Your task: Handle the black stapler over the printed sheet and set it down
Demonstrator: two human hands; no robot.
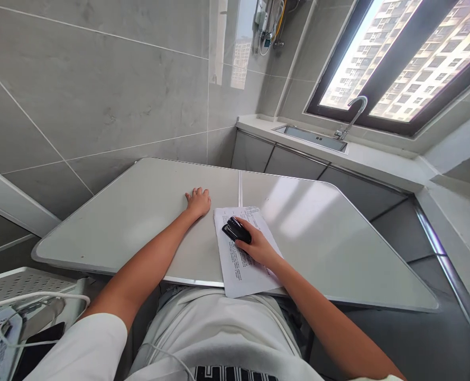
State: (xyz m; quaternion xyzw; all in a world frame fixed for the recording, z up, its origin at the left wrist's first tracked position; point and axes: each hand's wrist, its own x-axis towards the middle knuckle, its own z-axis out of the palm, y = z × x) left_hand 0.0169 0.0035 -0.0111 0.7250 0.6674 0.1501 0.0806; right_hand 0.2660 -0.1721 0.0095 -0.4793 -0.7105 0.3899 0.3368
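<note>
On the table (318, 254), near middle: one black stapler (235, 229), presumably stiff, smooth and light, best held round its body, clasped by the right hand (259, 246) over printed papers (240, 284), likely limp; farther left, the left hand (199, 202), fingers spread, apparently empty.
</note>
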